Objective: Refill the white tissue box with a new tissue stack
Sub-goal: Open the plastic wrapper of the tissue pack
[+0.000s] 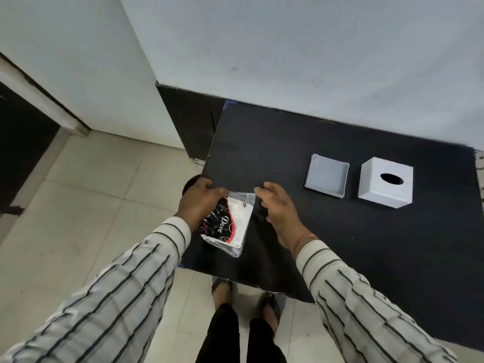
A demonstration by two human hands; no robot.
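A plastic-wrapped tissue pack [230, 226], black, red and white with "Dove" printed on it, is held above the left part of the black table [340, 244]. My left hand [199, 203] grips its left side. My right hand [280, 208] pinches the clear plastic top corner with thumb and fingertip. The white tissue box cover [385, 183], with an oval slot on top, stands at the right. Its shallow white base tray [327, 176] lies open-side up just left of the cover.
A pale wall runs behind the table, with a dark skirting at the left. Tiled floor lies to the left and below, where my feet show at the table's near edge. A dark round object [190, 183] sits by the table's left edge.
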